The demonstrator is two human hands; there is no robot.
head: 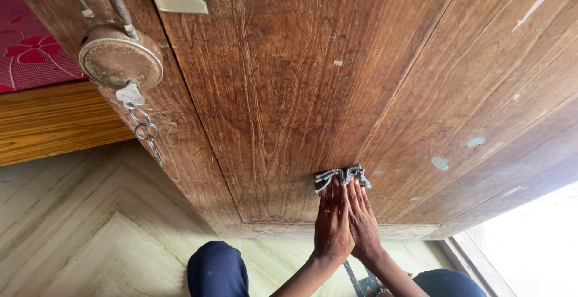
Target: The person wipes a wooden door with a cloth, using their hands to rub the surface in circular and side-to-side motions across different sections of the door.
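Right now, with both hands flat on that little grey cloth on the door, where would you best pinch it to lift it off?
Probably the bunched upper edge of the grey cloth, taken from above: its ruffles poke out beyond the fingertips, while the left hand and right hand cover the rest.

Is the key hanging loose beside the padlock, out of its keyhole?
No, the key sits in the padlock, its chain dangling.

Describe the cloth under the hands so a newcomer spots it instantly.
Start at the big brown wooden door and follow its centre panel down to the two hands pressed side by side. At their fingertips sits a small crumpled grey cloth, the only fabric on the door; the padlock hangs far up-left.
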